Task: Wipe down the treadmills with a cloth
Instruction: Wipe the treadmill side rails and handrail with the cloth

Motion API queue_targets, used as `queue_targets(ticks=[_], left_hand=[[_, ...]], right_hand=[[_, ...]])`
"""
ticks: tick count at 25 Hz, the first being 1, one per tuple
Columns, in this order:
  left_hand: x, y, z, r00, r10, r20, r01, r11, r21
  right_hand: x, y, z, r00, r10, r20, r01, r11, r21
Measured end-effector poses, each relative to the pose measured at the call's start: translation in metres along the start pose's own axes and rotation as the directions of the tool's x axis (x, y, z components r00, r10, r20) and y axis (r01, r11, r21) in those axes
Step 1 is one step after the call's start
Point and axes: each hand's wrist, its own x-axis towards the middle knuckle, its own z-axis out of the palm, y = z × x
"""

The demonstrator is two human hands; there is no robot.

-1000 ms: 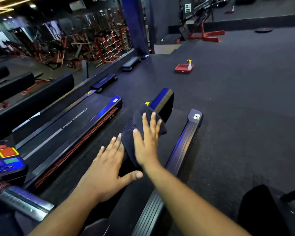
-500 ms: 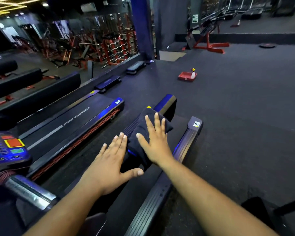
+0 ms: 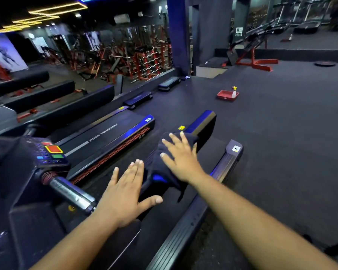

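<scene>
pressing a dark rumpled cloth onto the treadmill rail.

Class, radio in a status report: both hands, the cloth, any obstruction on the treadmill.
Right hand flat, pressing dark cloth onto treadmill side rail. Left hand open, resting beside it. Nothing visible blocking the rail ahead.

Open belt ahead btwn side rails; console blocks the left.

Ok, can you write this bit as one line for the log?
step: wiping treadmill rail | right hand: flat on cloth | left hand: flat on rail | spray bottle: in red tray, on floor
</scene>
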Motion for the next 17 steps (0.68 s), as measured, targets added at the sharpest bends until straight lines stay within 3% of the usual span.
queue_targets(ticks=[2, 5, 6, 9, 11, 12, 14, 16, 17], left_hand=[[-0.026, -0.017, 0.002, 0.999, -0.015, 0.034, 0.014, 0.999, 0.030], [-0.054, -0.035, 0.007, 0.999, -0.007, 0.034, 0.007, 1.000, 0.001], [-0.058, -0.039, 0.009, 1.000, -0.012, 0.018, 0.013, 0.999, -0.045], [-0.062, -0.042, 0.010, 1.000, 0.005, -0.021, -0.010, 0.975, -0.220], [-0.061, -0.043, 0.011, 0.999, 0.037, -0.033, -0.044, 0.967, -0.252], [-0.061, -0.045, 0.012, 0.998, 0.049, -0.039, -0.058, 0.962, -0.265], [-0.061, -0.047, 0.015, 0.997, 0.055, -0.055, -0.069, 0.950, -0.304], [-0.061, -0.048, 0.016, 0.994, 0.070, -0.087, -0.098, 0.926, -0.363], [-0.060, -0.050, 0.016, 0.991, 0.077, -0.105, -0.115, 0.900, -0.420]], right_hand=[[0.029, 0.019, -0.014, 1.000, 0.030, -0.006, -0.030, 0.998, -0.051], [0.032, -0.015, -0.006, 0.938, 0.344, -0.053, -0.342, 0.939, 0.041], [0.012, -0.042, 0.006, 0.942, 0.328, -0.074, -0.324, 0.944, 0.059], [-0.069, -0.099, 0.041, 0.998, 0.004, -0.057, 0.002, 0.994, 0.107], [-0.069, -0.081, 0.035, 0.986, -0.162, -0.044, 0.164, 0.986, 0.036], [-0.056, -0.067, 0.029, 0.984, -0.168, -0.061, 0.169, 0.986, 0.002], [-0.026, -0.053, 0.017, 0.995, 0.041, -0.095, -0.040, 0.999, 0.014], [-0.029, -0.080, 0.029, 0.937, 0.317, -0.145, -0.292, 0.941, 0.172], [-0.046, -0.106, 0.042, 0.921, 0.350, -0.172, -0.301, 0.919, 0.256]])
